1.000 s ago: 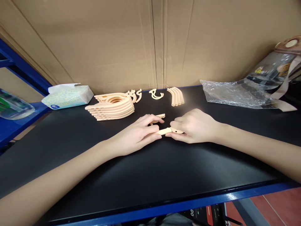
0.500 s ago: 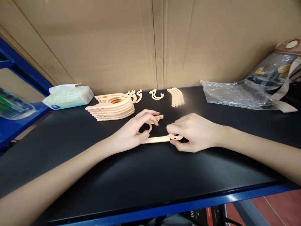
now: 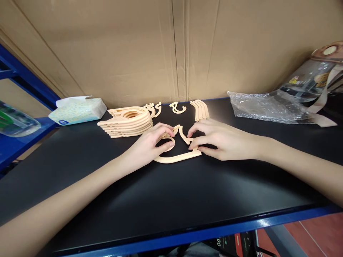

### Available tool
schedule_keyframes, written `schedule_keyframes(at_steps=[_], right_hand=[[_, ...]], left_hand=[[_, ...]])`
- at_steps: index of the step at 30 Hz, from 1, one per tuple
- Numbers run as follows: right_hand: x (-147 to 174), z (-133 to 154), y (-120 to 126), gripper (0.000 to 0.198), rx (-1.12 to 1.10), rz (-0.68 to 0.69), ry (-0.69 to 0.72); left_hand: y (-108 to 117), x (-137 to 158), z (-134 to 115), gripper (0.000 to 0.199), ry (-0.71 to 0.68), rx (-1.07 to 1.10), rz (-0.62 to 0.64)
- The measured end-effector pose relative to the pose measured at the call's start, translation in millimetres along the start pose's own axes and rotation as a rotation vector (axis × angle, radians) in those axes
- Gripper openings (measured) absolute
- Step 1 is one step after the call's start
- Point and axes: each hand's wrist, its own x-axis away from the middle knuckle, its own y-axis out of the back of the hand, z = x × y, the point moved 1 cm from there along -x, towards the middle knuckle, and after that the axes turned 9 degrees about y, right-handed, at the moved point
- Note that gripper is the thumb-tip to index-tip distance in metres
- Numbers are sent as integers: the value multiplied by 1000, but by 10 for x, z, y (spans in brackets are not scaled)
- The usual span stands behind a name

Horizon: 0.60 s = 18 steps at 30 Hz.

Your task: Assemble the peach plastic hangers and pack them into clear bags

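A cream plastic hanger body (image 3: 177, 157), with a ring and a long curved bar, lies on the black tabletop. My left hand (image 3: 154, 142) is closed on its ring side, thumb against the ring and fingers over the upper part. Close to the bar's right end, my right hand (image 3: 218, 141) pinches a small curved cream piece (image 3: 184, 136). Fingertips cover part of that piece, and I cannot tell whether it is joined to the body. Behind my left hand rests a stack of similar hanger bodies (image 3: 128, 126).
Toward the back are loose cream hooks (image 3: 178, 108) and several curved arm pieces (image 3: 199, 110). A tissue pack (image 3: 77, 111) sits at left. A clear plastic bag (image 3: 268, 109) and a strapped clear bottle (image 3: 305, 80) occupy the right. Cardboard (image 3: 120, 53) stands behind; a blue edge (image 3: 203, 232) runs along the front.
My right hand has moved up and slightly right, off the bar's end, and the small piece is now turned upward. The hanger body has shifted and tilted a little in my left hand.
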Motion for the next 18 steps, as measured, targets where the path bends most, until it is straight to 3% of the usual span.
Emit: schedule_keyframes(at_steps=[7, 10, 14, 18], right_hand=[[17, -41, -24, 19, -98, 12, -67], [-3, -16, -46, 14, -70, -13, -56], [-33, 32, -93, 27, -51, -28, -33], [-60, 101, -116, 22, -92, -30, 5]], left_hand=[[-46, 11, -16, 43, 0, -71, 9], [-68, 20, -16, 39, -11, -88, -14], [-79, 44, -36, 37, -29, -146, -57], [-82, 52, -53, 33, 5, -203, -103]])
